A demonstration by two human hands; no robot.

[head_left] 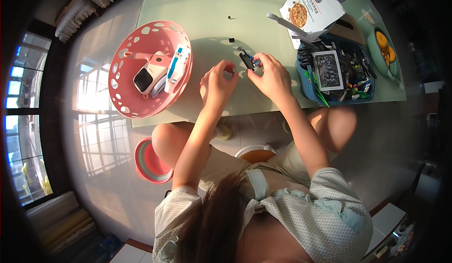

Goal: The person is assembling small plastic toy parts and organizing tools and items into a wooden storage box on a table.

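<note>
Over the pale green table, my right hand [272, 77] pinches a small black and blue toy brick assembly [246, 60] between thumb and fingers. A short grey piece sticks out at its far end. Just to the left, my left hand [217, 85] is closed with thumb and forefinger curled toward each other. A tiny dark bit shows at its fingertips, too small to name. The two hands are apart from each other. Beyond them on the table lie a small black block [231, 40] and, farther off, a tinier dark piece [229, 17].
At the left stands a pink basket [123, 104] holding a pink-and-white device and a white-and-blue package. On the right, a blue basket [308, 91] is heaped with bricks and a framed dark card. Near it are a white box [313, 8] and a green basket [376, 46] with orange items.
</note>
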